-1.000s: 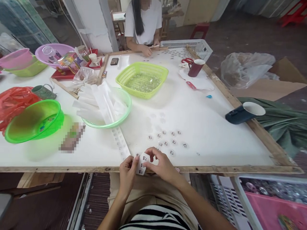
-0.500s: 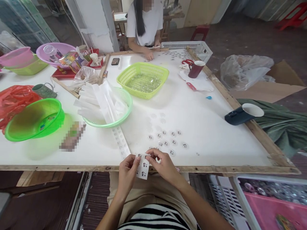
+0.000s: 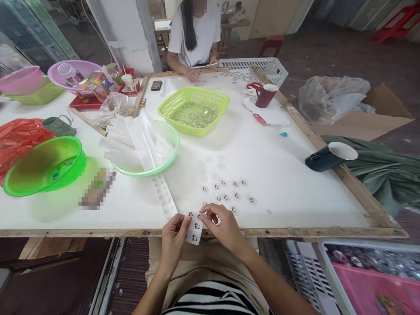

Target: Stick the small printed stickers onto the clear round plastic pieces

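My left hand (image 3: 175,234) pinches a small white sticker sheet (image 3: 193,235) printed with panda figures, held over the table's front edge. Thumb and fingers of my right hand (image 3: 221,225) are closed at the sheet's upper right corner, on a panda sticker that the fingertips partly cover. Just beyond my hands lie several clear round discs (image 3: 236,195) with panda pictures on them. Fainter plain clear discs (image 3: 221,166) lie behind these. A long sticker strip (image 3: 164,197) runs from under the mint green basket toward my left hand.
The mint green basket (image 3: 175,153) holds white paper strips (image 3: 139,140). Behind it stands a lime basket (image 3: 223,98) of clear pieces. A dark mug (image 3: 323,159) stands at the right wooden edge, a bright green basin (image 3: 80,151) at left. Across the table sits a person (image 3: 197,39).
My two hands stay nearly in place at the sheet, with the right fingertips slightly shifted at its corner. The person across has moved a hand left. The whole view has shifted slightly.
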Tool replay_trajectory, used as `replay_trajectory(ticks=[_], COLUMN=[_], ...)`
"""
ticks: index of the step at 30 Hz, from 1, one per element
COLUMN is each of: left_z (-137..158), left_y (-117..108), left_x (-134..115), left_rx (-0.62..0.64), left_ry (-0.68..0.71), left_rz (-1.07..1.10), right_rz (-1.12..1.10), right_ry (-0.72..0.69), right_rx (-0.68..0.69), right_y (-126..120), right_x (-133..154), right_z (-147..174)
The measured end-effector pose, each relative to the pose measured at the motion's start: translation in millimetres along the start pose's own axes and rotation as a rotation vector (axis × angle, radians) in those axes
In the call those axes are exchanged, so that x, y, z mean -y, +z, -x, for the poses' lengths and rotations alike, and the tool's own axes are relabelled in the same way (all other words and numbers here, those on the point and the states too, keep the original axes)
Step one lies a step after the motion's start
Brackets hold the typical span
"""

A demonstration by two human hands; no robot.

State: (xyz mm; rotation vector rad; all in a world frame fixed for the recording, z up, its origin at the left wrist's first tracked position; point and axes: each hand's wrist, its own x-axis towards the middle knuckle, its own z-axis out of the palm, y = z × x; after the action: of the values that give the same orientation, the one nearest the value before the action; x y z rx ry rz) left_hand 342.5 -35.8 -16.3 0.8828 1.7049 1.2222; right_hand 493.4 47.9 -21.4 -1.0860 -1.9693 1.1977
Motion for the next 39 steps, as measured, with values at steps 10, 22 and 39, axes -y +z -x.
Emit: replay_trajectory(ticks=[10,22,39], left_z=[0,0,2], left_y=[-1,1,5], left_x=[1,-5,-2], left_rx=[-0.029,0.020,0.004], left_ry=[0.041,-0.032,0.005], left_rz=[-0.053,0.055,-0.010], right_rz=[-0.056,-0.231,-0.254], right_ry=[0.014,0.145,0.067], right_rx=[0.014,0.163,-0.044], right_y=[-1,2,7], right_x=[1,2,6], right_z=[-1,1,-5])
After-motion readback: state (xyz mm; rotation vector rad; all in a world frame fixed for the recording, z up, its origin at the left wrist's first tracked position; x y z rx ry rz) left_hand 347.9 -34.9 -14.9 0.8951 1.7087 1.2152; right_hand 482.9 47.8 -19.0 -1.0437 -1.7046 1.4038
